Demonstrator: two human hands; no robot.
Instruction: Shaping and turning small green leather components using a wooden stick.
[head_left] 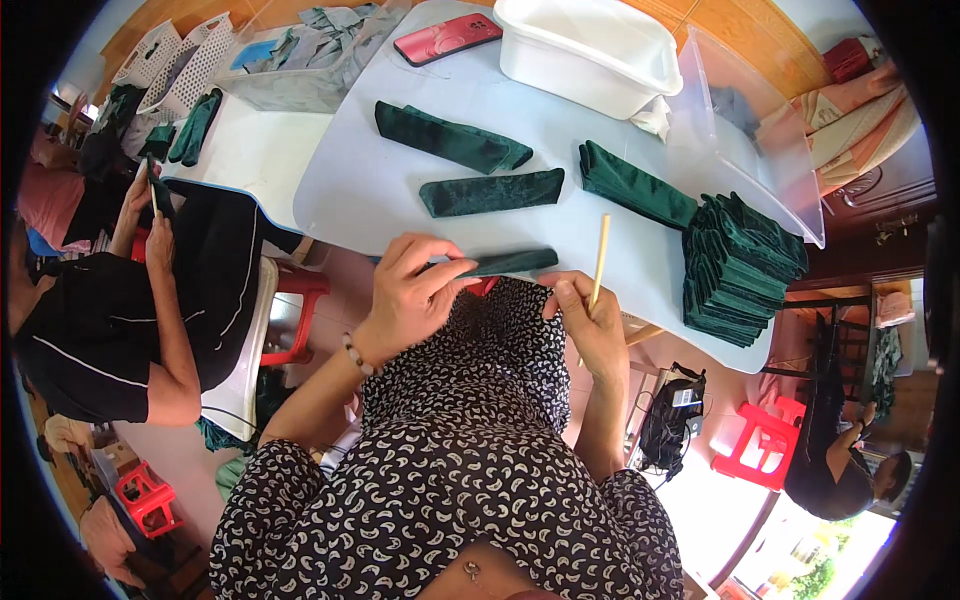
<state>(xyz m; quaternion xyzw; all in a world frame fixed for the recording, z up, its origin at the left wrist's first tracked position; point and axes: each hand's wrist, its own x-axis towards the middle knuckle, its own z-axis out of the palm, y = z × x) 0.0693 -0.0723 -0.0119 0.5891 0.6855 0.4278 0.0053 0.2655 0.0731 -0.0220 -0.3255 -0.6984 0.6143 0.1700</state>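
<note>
A dark green velvet strip (pixel 512 263) lies at the near edge of the table, close in front of me. The thumb and fingers of my left hand (pixel 412 300) are closed at its left end, which they partly hide. In my right hand (pixel 592 328) a thin pale stick (pixel 602 250) stands nearly upright, gripped between thumb and fingers. That hand is beside the strip's right end; whether it touches the velvet I cannot tell. Further in, two flat green velvet pieces (pixel 455 138) (pixel 492 192) lie one beyond the other.
At right, another folded velvet piece (pixel 635 185) touches a tall stack of green velvet pieces (pixel 735 270). Behind are a white tub (pixel 590 55), a clear plastic bin (pixel 745 130) and a red phone (pixel 448 39). A co-worker (pixel 130 320) sits at left, holding green cloth and a stick.
</note>
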